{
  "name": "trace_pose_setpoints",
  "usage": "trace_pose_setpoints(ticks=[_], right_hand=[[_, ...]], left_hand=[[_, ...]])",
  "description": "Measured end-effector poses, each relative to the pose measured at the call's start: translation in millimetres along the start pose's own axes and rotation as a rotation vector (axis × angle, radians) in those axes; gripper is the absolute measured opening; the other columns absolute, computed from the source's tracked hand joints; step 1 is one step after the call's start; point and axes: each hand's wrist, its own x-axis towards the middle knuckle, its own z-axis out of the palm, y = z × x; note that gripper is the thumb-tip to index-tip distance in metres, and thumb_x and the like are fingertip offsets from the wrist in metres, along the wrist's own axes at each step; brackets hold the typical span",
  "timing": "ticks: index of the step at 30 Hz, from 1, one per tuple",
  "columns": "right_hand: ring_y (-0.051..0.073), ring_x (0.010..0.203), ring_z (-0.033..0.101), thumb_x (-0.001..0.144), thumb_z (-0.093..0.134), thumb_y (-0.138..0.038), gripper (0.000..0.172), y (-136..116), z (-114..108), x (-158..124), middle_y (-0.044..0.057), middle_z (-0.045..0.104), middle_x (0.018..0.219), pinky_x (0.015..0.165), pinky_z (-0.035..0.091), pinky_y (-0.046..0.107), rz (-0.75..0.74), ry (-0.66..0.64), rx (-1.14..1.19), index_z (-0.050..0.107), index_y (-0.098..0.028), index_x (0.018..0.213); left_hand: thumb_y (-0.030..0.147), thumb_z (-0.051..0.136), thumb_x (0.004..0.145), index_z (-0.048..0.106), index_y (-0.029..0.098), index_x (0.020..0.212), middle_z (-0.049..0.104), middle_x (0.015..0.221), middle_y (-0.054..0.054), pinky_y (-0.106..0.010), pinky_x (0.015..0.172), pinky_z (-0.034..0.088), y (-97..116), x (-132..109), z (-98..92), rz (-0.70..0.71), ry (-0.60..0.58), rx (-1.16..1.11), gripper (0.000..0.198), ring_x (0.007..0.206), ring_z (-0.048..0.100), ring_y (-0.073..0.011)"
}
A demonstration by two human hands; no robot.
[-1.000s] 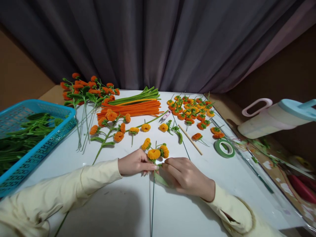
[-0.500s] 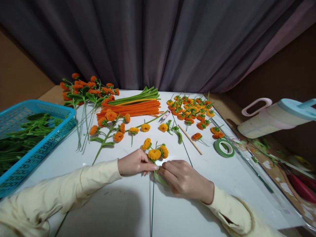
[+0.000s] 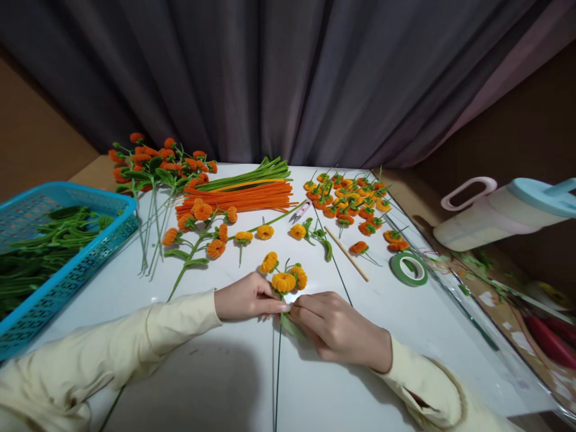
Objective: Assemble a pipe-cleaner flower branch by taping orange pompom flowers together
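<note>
My left hand (image 3: 246, 298) pinches the stem of a small cluster of yellow-orange pipe-cleaner flowers (image 3: 284, 282) just below the blooms. A thin dark green wire stem (image 3: 278, 378) runs down from the grip toward the near edge. Close against it on the right, my right hand (image 3: 339, 327) has its fingers pinched on a strip of green floral tape (image 3: 292, 327), which hangs partly under the fingers. The fingertips of both hands nearly meet at the stem, so the exact wrap there is hidden.
A blue basket (image 3: 92, 252) of green leaves stands left. Behind lie orange pipe cleaners (image 3: 252, 198), green ones (image 3: 256, 174) and a finished flower spray (image 3: 193, 252). Loose flower heads (image 3: 351, 195), small snips (image 3: 300, 212), a wooden stick (image 3: 346, 254), a tape roll (image 3: 408, 269) and a tumbler (image 3: 490, 219) lie right.
The flower cluster has turned slightly and shifted a little to the right in my left hand. Both hands stay in almost the same place, still pinching.
</note>
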Motion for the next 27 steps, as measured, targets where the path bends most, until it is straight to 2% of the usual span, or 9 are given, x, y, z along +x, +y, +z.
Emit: trace_pose_setpoints(ticks=[7,20,24,27], right_hand=[[0.014,0.054,0.043,0.085,0.032,-0.01,0.024,-1.5,0.0,0.2,0.005,0.052,0.065,0.05,0.033,0.026,0.044,0.007,0.067,0.055,-0.014,0.078],[0.014,0.061,0.05,0.089,0.039,-0.018,0.021,0.1,-1.2,1.8,0.006,0.057,0.071,0.056,0.04,0.023,0.191,0.011,0.327,0.058,-0.013,0.08],[0.012,0.058,0.051,0.089,0.044,-0.026,0.024,-0.5,-4.4,4.5,0.005,0.059,0.068,0.056,0.04,0.022,0.321,0.017,0.491,0.061,-0.013,0.078],[0.009,0.05,0.048,0.086,0.05,-0.036,0.031,-0.6,-4.5,6.2,0.002,0.058,0.058,0.05,0.037,0.02,0.512,-0.052,0.688,0.066,-0.013,0.075]], left_hand=[[0.042,0.055,0.079,0.053,0.012,0.056,0.047,0.048,0.003,-0.019,0.046,0.034,-0.7,1.3,-0.1,-0.027,-0.021,-0.025,0.037,0.046,0.043,-0.007],[0.044,0.056,0.077,0.057,0.01,0.062,0.049,0.05,0.002,-0.019,0.045,0.036,0.1,0.8,0.4,-0.059,-0.025,-0.059,0.037,0.046,0.043,-0.007],[0.044,0.058,0.075,0.058,0.01,0.063,0.051,0.052,0.002,-0.018,0.044,0.036,-0.1,0.7,1.2,-0.065,-0.02,-0.088,0.036,0.045,0.043,-0.0066],[0.044,0.059,0.074,0.058,0.01,0.063,0.051,0.051,0.002,-0.018,0.044,0.035,0.1,0.5,1.8,-0.067,-0.006,-0.1,0.036,0.045,0.043,-0.0065]])
